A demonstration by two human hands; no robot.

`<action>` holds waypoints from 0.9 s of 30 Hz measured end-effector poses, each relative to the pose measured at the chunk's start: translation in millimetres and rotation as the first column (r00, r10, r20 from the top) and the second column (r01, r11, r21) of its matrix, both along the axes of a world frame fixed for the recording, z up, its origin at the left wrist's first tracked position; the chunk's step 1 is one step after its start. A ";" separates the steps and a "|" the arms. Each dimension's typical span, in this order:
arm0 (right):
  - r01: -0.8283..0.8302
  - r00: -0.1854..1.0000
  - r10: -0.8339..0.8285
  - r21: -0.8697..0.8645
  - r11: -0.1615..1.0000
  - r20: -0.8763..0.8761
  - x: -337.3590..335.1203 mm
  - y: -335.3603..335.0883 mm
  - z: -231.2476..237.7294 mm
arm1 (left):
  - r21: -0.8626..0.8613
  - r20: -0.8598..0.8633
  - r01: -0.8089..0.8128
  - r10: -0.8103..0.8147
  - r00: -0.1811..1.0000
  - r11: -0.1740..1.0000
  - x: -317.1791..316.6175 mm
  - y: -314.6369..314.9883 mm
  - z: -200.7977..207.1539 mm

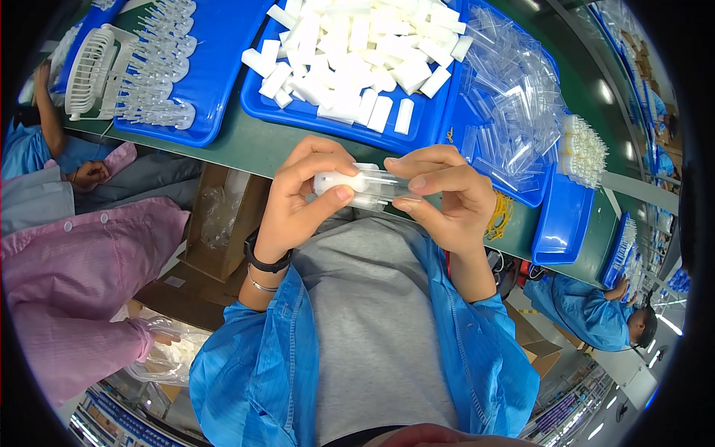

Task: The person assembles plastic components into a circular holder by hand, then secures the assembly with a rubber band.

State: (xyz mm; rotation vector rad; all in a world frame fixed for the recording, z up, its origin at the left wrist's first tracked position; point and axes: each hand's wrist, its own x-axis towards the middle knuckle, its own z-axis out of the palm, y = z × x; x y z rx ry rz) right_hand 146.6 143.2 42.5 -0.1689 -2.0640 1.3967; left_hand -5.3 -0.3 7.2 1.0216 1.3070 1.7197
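Just in front of my body, my left hand (302, 195) is closed around a white rounded plastic piece (337, 183) with thin prongs pointing right. My right hand (456, 200) pinches a clear plastic sleeve (398, 194) between thumb and fingers. The sleeve's left end lies around or over the prongs; which one cannot be told through the shine. Beyond my hands, white foam blocks (350, 63) are heaped in a blue tray (279, 113). To their right lies a pile of clear plastic sleeves (514, 89) in another blue tray.
White pronged pieces (160, 71) stand in rows on a blue tray at the left. Farther right are a bundle of white pieces (583, 151), a blue bin (564, 227) and yellow rubber bands (500, 216). A person's pink sleeve (89, 335) and a cardboard box (212, 257) are at my left.
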 end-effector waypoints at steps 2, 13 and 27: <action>-0.037 0.999 0.037 0.020 0.999 0.020 -0.1 3.4 0.9 | 0.019 0.018 -0.027 0.027 0.999 0.999 1.0 0.5 -1.0; -0.024 0.994 0.021 0.030 0.999 0.108 -1.3 6.0 9.0 | -0.028 0.044 -0.078 0.079 0.996 0.997 5.5 0.7 1.0; 0.057 0.995 -0.059 0.025 0.998 0.085 -9.8 7.6 16.4 | 0.110 0.465 0.044 -0.090 0.881 0.993 7.2 6.6 -31.7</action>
